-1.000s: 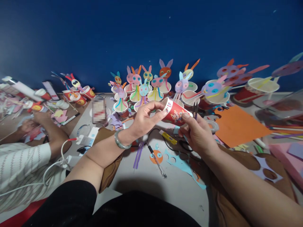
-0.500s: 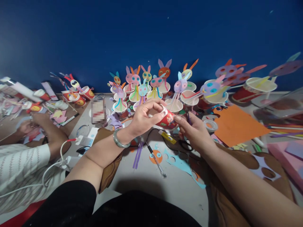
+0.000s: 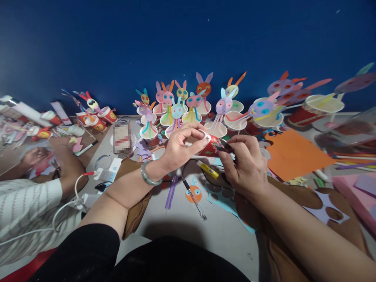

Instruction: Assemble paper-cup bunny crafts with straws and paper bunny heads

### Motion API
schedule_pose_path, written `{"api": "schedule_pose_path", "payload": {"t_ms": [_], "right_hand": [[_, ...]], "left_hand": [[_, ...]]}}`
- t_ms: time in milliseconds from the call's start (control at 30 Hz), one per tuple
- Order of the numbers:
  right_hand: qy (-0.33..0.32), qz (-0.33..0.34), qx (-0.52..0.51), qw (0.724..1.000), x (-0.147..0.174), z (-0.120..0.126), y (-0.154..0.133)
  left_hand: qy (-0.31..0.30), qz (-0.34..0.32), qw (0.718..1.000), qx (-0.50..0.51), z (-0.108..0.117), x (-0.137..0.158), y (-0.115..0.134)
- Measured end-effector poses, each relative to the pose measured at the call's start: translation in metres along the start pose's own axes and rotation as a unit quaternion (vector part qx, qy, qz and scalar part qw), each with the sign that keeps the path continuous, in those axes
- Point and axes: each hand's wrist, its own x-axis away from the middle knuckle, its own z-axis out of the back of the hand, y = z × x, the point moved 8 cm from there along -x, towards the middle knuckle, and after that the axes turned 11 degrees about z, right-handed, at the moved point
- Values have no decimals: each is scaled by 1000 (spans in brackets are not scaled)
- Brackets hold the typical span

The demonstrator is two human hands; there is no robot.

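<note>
Below the blue wall [image 3: 164,39], your left hand [image 3: 185,145] pinches the red cup [image 3: 209,146] at mid-frame, while your right hand [image 3: 249,165], closed on a dark tool [image 3: 226,146], probably scissors, has just swung over the cup's right end, seemingly bringing tool and cup together.

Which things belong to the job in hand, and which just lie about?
Belong: red paper cup in left hand; dark tool in right hand; probably orange paper face, purple straws.
Lying about, apparently: white cable, blue paper scrap, lavender paper scrap.
</note>
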Motion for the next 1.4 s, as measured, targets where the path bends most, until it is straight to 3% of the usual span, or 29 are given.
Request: {"api": "schedule_pose_path", "payload": {"t_ms": [467, 1033, 1200, 1400], "right_hand": [[-50, -10, 35, 998, 0, -7, 1], [-48, -29, -4, 998, -1, -8, 1], [-47, -15, 7, 999, -2, -8, -1], [-41, 8, 16, 999, -3, -8, -5]], "left_hand": [[-1, -25, 1000, 5, -8, 7, -2], [11, -40, 999, -9, -7, 8, 0], [9, -65, 998, 5, -7, 9, 0], [3, -42, 999, 10, -8, 8, -4]]}}
